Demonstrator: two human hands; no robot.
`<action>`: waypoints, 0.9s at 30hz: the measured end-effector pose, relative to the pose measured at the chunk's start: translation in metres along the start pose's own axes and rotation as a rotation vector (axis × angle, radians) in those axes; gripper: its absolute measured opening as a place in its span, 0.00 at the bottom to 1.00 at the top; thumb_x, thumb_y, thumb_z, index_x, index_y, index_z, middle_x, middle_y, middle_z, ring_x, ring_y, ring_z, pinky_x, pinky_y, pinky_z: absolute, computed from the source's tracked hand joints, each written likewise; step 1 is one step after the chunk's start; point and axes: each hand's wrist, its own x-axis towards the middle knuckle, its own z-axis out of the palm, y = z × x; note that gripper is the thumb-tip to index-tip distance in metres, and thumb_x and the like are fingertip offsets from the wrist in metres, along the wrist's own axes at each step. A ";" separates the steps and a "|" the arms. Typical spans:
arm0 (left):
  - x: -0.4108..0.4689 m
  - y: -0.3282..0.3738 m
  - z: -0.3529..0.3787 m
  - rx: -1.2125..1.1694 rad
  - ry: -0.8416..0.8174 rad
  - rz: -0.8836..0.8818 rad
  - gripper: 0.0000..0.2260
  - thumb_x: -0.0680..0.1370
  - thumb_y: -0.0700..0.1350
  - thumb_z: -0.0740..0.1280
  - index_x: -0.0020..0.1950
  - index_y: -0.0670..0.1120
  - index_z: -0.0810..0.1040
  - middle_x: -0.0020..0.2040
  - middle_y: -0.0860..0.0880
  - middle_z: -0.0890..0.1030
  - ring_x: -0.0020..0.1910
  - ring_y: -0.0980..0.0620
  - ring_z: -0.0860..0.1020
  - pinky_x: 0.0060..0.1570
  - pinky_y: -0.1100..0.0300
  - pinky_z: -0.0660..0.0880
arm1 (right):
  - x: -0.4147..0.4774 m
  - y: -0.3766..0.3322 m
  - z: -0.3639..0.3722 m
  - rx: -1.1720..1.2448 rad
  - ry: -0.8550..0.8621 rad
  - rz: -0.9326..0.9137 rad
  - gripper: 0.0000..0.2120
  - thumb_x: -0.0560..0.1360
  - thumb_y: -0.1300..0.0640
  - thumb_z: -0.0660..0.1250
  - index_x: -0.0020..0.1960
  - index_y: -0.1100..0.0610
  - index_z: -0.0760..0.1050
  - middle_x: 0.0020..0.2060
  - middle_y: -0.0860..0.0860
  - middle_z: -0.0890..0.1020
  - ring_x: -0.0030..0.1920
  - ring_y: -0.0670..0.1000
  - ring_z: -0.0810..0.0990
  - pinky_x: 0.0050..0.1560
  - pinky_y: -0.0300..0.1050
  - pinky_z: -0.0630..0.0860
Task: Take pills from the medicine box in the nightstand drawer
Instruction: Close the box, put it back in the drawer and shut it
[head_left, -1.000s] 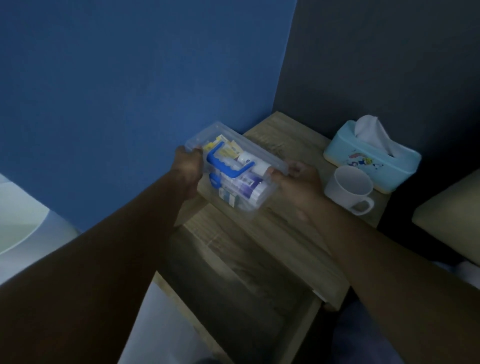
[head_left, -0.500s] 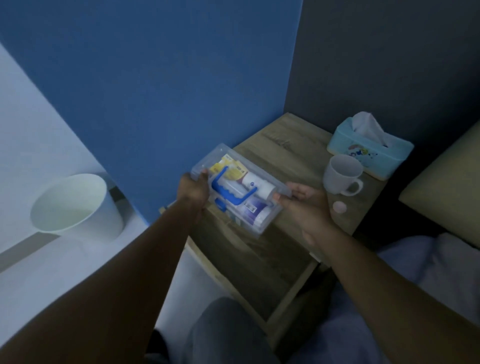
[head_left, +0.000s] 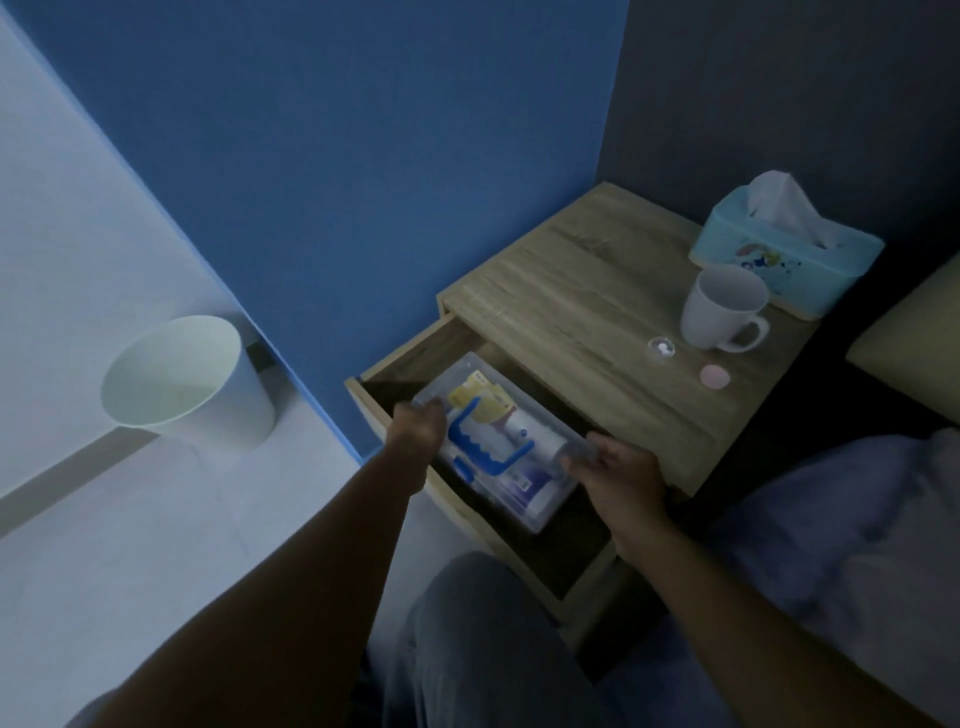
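Both hands hold the box (head_left: 498, 447) by its ends over the open drawer (head_left: 519, 525): left hand (head_left: 420, 427) and right hand (head_left: 618, 470) each have a closed grip. It tilts; a slip could knock it against the drawer front and spill it.

Both bare forearms reach forward and down from the bottom of the view, converging toward the middle. The left hand (head_left: 420, 427) is curled knuckles-up, its fingers wrapped over the far-left end of the medicine box (head_left: 498, 441). The right hand (head_left: 618, 475) is seen from its back, wrist slightly bent, fingers (head_left: 582, 457) pinching the box's right end. The 2 hands hold it between them. A knee in grey trousers sits between the arms.
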 end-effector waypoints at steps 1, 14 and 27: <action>0.003 -0.004 0.002 0.004 -0.008 -0.012 0.22 0.79 0.54 0.62 0.71 0.47 0.67 0.53 0.43 0.79 0.50 0.46 0.81 0.48 0.49 0.81 | 0.003 0.004 0.001 -0.008 0.015 0.009 0.27 0.73 0.59 0.73 0.70 0.54 0.71 0.60 0.53 0.82 0.54 0.50 0.83 0.49 0.48 0.83; 0.057 -0.033 0.025 0.041 -0.019 -0.002 0.21 0.81 0.51 0.62 0.72 0.46 0.66 0.62 0.42 0.76 0.58 0.44 0.78 0.60 0.44 0.77 | 0.052 0.047 0.027 -0.126 0.187 -0.020 0.26 0.73 0.54 0.72 0.70 0.50 0.71 0.63 0.50 0.79 0.60 0.49 0.80 0.53 0.47 0.80; 0.064 -0.029 0.034 0.215 -0.027 0.090 0.18 0.82 0.49 0.59 0.70 0.43 0.68 0.61 0.41 0.77 0.58 0.45 0.78 0.61 0.46 0.76 | 0.075 0.062 0.026 -0.104 0.192 0.000 0.29 0.72 0.53 0.74 0.71 0.49 0.70 0.66 0.50 0.78 0.63 0.50 0.77 0.50 0.41 0.75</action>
